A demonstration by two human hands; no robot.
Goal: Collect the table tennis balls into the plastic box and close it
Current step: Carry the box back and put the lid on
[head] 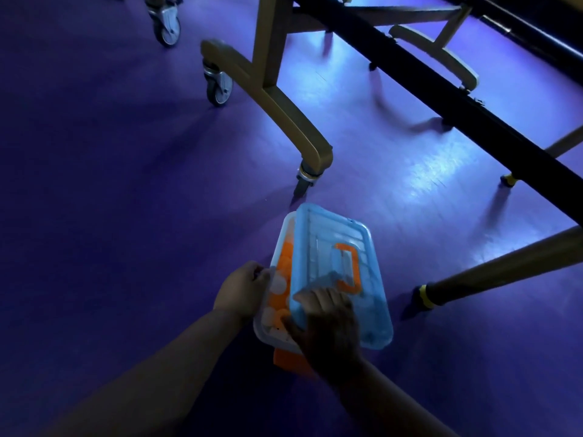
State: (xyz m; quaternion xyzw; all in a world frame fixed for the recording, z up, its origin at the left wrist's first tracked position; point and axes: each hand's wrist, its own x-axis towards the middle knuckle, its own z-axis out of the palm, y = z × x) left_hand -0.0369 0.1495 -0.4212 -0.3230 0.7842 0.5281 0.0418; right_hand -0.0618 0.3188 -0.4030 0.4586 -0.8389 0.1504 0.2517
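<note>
On purple floor point(126, 184), plastic box point(285, 223) runs near-to-far.

My one head camera looks steeply down and forward, close over the floor point(126, 184) by the table legs point(274, 99).

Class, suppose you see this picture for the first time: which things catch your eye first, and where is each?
The pale blue lid, bottom centre, lies askew over the clear plastic box, so orange and white balls show in the gap on its left. The left hand holds the box's left rim; the right hand grips the lid's near edge. Behind, a gold table leg rises from the purple floor.
</note>
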